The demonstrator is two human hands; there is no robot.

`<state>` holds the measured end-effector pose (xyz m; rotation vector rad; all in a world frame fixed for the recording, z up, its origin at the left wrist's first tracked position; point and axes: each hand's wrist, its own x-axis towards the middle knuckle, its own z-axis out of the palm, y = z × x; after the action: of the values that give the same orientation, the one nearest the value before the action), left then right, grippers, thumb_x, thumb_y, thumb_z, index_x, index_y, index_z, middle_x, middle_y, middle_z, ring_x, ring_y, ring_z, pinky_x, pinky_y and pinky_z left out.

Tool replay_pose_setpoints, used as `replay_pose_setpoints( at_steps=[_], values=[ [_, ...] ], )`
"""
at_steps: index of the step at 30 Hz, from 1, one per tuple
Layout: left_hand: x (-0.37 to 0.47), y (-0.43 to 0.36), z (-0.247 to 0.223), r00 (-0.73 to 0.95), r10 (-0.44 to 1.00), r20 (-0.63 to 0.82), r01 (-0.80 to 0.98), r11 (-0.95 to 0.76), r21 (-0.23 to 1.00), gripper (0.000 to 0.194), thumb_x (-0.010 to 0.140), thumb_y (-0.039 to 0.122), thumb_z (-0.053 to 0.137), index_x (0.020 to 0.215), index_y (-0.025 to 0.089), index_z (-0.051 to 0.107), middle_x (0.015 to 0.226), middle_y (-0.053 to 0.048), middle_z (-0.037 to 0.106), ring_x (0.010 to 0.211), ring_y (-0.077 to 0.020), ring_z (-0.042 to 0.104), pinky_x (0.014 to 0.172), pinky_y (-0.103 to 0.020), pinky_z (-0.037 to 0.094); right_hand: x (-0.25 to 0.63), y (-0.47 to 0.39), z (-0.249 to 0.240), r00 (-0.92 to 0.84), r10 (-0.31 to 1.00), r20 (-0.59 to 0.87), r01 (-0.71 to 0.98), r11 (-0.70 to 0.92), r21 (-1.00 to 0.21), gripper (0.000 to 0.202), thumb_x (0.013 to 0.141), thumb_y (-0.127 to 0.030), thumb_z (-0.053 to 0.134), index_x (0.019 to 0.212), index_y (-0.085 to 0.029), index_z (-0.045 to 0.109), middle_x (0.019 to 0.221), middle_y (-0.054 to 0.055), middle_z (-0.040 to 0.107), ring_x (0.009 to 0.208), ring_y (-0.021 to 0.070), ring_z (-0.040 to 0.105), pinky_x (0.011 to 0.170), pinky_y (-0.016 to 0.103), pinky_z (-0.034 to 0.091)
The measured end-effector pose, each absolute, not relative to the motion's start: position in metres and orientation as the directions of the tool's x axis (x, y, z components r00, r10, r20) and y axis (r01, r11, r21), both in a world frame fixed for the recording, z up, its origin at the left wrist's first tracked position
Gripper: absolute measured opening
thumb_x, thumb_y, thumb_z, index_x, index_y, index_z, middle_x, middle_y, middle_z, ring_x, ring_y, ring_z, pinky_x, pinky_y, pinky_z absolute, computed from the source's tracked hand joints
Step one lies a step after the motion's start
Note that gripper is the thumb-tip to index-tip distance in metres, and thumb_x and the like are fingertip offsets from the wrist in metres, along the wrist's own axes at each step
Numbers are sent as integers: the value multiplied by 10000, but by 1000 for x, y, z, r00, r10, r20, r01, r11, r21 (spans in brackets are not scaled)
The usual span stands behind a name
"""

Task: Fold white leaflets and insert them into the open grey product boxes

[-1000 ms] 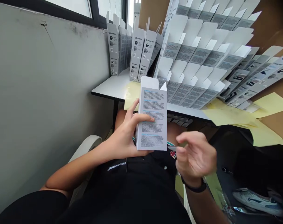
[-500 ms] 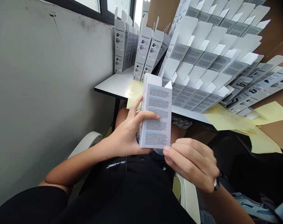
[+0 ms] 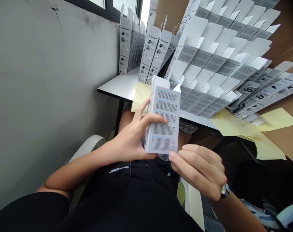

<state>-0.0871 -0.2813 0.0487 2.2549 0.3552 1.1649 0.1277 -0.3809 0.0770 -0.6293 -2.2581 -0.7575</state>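
Observation:
My left hand [image 3: 134, 138] is wrapped round a white printed carton [image 3: 164, 122], its index finger lying across the text on the broad face. Flaps stand up at the carton's far end. From under the near edge sticks out a clear, round-edged plastic piece [image 3: 163, 157]. My right hand [image 3: 199, 169] is closed in a pinch at the carton's lower right corner, its thumb tip beside the clear piece. What lies between those fingertips is hidden.
Many similar cartons [image 3: 201, 61] with raised flaps are stacked on the white table [image 3: 114, 87]. More cartons [image 3: 124, 48] stand at its left, by the wall. Yellow sheets [image 3: 233, 125] lie along the right edge. White chair arms [image 3: 192, 199] flank my body.
The carton sits slightly further right in view and is tilted a little more. Both hands keep the same hold; the camera view has shifted slightly.

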Motion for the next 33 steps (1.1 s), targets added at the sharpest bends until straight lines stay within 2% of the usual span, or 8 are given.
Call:
replay_pose_setpoints(
  at_steps=[6,14,16,19,22,25,33],
  values=[
    [-88,-279,48,574,461,677,-23,-817,576,794,681,350,874,1349,341,443,1652,-40,159,1562,-418,60,1203,-616,365,128,-381,77,-694,257,673,596,729,336,158,890,-74,620,1033,-81,685,749,73,650,742,192,614,609,327,530],
    [-89,-281,48,562,500,659,-73,-763,642,790,657,349,878,1330,345,464,1619,-62,220,1556,-401,111,1193,-604,390,125,-379,69,-622,292,727,676,669,309,189,853,-110,692,1025,-181,666,792,38,597,819,177,593,688,300,551],
    [-90,-283,50,556,508,658,-76,-757,649,797,649,337,883,1326,334,463,1616,-72,213,1557,-409,98,1197,-612,375,124,-377,66,-590,289,754,673,692,262,171,882,-209,695,1043,-163,657,816,55,575,839,197,583,700,333,550],
    [-90,-285,52,564,526,636,-52,-747,663,792,656,326,883,1324,335,456,1621,-73,194,1546,-408,145,1190,-614,376,121,-375,66,-510,315,801,641,759,110,227,961,-328,600,1066,-136,660,829,75,550,817,213,555,670,378,526],
    [-90,-286,53,566,525,636,-70,-738,671,805,629,343,896,1309,343,464,1615,-72,206,1523,-416,207,1159,-609,415,116,-372,70,-442,329,835,612,790,13,109,917,-174,646,1010,-131,684,783,56,543,759,188,537,627,350,489],
    [-91,-286,53,567,546,617,-76,-711,699,796,614,319,895,1295,351,484,1615,-56,209,1519,-423,213,1121,-580,470,110,-369,73,-440,322,838,616,788,21,135,825,-54,725,935,-122,686,733,43,548,720,173,530,598,324,458],
    [-93,-288,54,597,590,544,-109,-612,783,779,630,354,897,1293,343,488,1604,-71,238,1525,-445,185,988,-501,582,99,-363,66,-436,226,871,672,726,147,78,855,-120,721,893,-136,654,680,38,500,672,171,486,547,317,429]
  ],
)
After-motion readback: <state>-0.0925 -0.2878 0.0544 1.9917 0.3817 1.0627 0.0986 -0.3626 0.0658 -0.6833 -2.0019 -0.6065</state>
